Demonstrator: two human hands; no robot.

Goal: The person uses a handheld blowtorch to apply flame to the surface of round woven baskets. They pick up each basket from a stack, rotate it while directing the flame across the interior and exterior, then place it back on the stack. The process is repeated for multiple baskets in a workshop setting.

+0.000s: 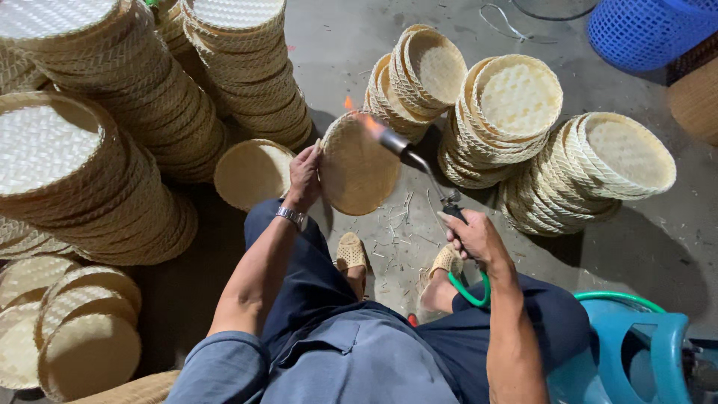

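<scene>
**Singeing one tray, with stacks on both sides**

While the flame plays on the tray you hold, most of the woven work around you sits in piles, and the pictures do not say which piles are finished. At the far left of the floor, tall leaning stacks of trays (pixel 90 172) rise beside you, with a few flat ones (pixel 82 337) lying near the lower left corner. One single tray (pixel 250 172) lies on the floor just beside your left knee.

Your left hand (pixel 304 178) is closed around the rim of the round woven tray (pixel 357 166), holding it upright on edge, its flat back turned toward you. Flame licks the tray's upper rim. Your right hand (pixel 473 238) is wrapped tight on the grip of the gas torch (pixel 419 164), whose nozzle touches or nearly touches that rim; a green hose (pixel 471 292) loops away under your wrist.

To the right, three tilted stacks of baskets (pixel 516 120) lean together on the floor, well apart from the flame. I judge only the top edge is being treated now; the rest of the rim is left to do.
</scene>
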